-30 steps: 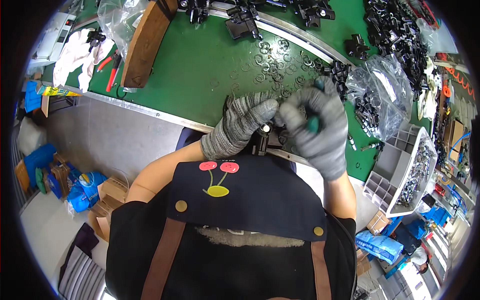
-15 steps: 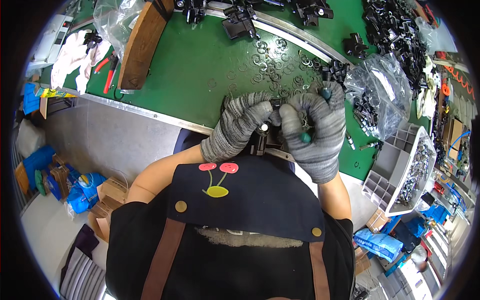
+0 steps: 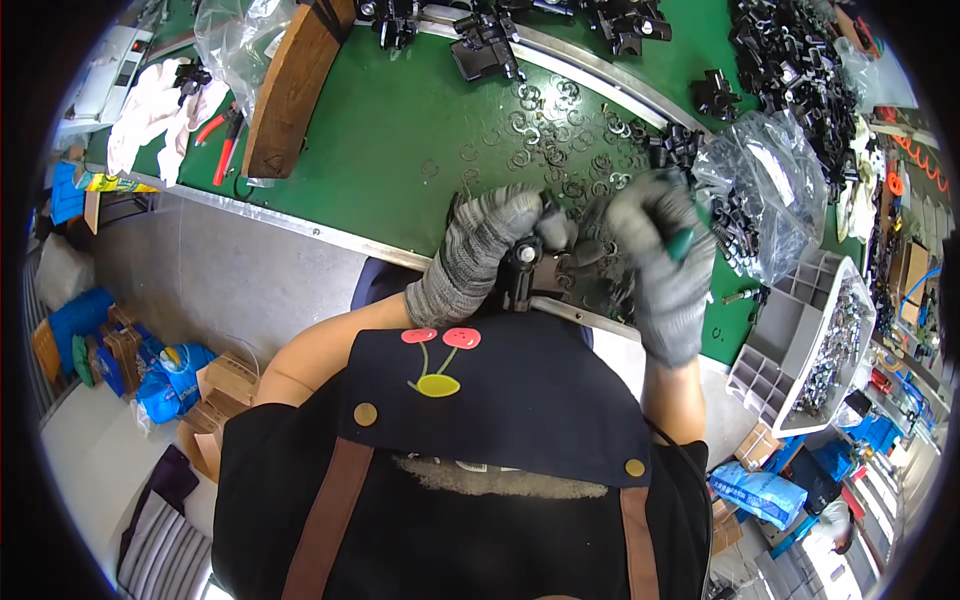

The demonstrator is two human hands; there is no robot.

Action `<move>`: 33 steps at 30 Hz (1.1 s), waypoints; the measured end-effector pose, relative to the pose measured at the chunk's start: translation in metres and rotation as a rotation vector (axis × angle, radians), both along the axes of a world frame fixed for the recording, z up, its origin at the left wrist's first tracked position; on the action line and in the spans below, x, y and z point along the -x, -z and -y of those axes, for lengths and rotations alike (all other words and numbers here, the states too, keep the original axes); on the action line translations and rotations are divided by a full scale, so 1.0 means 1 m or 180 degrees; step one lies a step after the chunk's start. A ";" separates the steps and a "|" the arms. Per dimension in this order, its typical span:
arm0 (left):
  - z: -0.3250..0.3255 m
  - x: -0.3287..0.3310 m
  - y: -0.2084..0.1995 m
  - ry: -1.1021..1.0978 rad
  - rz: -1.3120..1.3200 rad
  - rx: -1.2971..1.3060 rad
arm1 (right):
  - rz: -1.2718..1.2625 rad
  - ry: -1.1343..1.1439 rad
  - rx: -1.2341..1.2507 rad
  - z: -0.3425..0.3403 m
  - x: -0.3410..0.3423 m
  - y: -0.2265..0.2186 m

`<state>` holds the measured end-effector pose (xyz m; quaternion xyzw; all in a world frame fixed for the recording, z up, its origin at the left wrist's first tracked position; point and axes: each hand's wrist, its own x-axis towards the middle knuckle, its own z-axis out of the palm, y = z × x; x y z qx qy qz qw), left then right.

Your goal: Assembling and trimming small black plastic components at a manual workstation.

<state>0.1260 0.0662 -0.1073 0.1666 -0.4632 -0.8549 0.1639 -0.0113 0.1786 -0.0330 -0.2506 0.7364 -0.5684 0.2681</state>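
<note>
1. Gripping with left hand (image 3: 470, 250), in grey striped knitted glove, a small dark metal part (image 3: 547, 206); pinching it with bent fingers, near the front edge of a green tabletop (image 3: 370, 130).
2. Cradling in right hand (image 3: 672, 285), in matching glove, a green-handled tool (image 3: 680, 244); curling fingers round it, with a gap between thumb and forefinger. Blurred here; cannot tell the type of tool.
3. Holding hands near each other, right a little apart from left.
4. Noted just below left fingertips: a black upright fixture (image 3: 520, 285) with a bright round tip.
5. Scattered beyond both hands: thin dark open metal rings (image 3: 545, 145), loose on the green.
6. Seen to the right: a crumpled clear plastic bag (image 3: 765, 190), a large heap of black metal parts (image 3: 790, 90) behind it, and a grey plastic compartment tray (image 3: 775, 325) with small silvery pieces (image 3: 828, 345) inside.
7. Seen to the left: a curved brown wooden block (image 3: 285, 110), a red-handled hand tool (image 3: 225, 150) beside it, white cloth gloves (image 3: 150, 110) farther out.
</note>
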 end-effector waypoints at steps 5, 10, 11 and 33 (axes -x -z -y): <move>0.002 -0.002 0.007 0.0210 -0.0197 -0.0334 | -0.0104 -0.0640 -0.0496 -0.002 -0.025 0.005; 0.001 -0.009 0.014 0.0512 -0.0385 -0.0398 | -0.0514 -0.0810 -0.0447 -0.006 -0.030 0.004; 0.000 -0.010 0.013 0.0545 -0.0407 -0.0471 | -0.0663 -0.0875 -0.0549 -0.007 -0.030 0.006; 0.006 -0.007 0.014 0.0695 -0.0730 -0.0017 | -0.1796 -0.1887 -0.0850 -0.026 -0.032 0.015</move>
